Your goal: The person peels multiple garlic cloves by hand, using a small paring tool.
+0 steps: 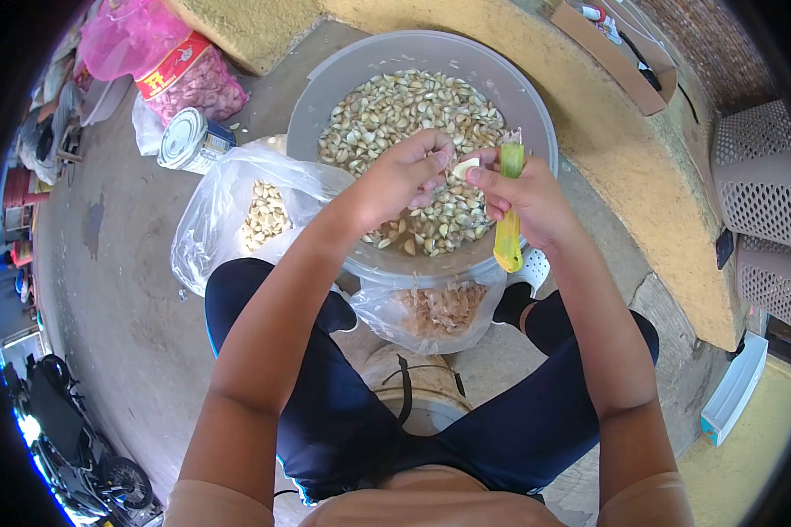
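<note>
While the right hand (536, 195) pinches a pale garlic clove (462, 168) and grips a green-and-yellow knife (508, 239), the left hand (402, 169) curls just beside the clove, its grasp unclear. Both hands partly hide the clove-filled tub (304, 123) below. Beside it sit a bag of cloves (211, 215) and a bag of peelings (444, 309).

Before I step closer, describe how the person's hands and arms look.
The left hand and right hand are bare, with no gloves. No watch or bracelet shows on either wrist. Short, plain tan sleeves end above the elbows, leaving the forearms uncovered.
</note>
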Motion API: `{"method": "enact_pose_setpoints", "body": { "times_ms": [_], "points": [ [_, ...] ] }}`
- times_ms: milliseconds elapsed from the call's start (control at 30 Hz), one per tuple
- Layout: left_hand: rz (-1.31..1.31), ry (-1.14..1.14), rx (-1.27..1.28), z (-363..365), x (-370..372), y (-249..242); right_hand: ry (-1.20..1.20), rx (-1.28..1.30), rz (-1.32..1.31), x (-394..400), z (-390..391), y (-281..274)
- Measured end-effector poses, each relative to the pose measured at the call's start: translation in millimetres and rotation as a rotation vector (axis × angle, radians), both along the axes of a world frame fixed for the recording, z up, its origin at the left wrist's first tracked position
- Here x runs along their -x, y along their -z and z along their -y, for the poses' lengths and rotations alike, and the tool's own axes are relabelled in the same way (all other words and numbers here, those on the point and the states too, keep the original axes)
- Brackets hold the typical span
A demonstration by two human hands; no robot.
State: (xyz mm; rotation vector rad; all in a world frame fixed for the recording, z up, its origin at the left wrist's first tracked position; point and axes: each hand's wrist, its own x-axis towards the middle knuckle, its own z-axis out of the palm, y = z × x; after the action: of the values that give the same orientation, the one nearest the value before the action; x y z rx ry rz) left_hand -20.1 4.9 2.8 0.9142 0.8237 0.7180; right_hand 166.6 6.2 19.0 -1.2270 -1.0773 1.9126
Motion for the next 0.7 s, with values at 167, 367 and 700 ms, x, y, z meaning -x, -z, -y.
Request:
{"method": "enact_pose_setpoints", "body": {
  "times_ms": [167, 367, 700],
  "points": [
    [0.058, -0.032, 0.044, 1, -2, 1, 0.015, -0.062, 0.069, 2, 1, -2],
    [-0.339, -0.048, -0.474, 6, -8, -2, 0.031, -0.079, 0.135, 2, 1, 1],
    [-0.420, -0.077, -0.462, -4, 1, 5, 0.012, -0.066, 0.105, 1, 2, 1]
  ]
}}
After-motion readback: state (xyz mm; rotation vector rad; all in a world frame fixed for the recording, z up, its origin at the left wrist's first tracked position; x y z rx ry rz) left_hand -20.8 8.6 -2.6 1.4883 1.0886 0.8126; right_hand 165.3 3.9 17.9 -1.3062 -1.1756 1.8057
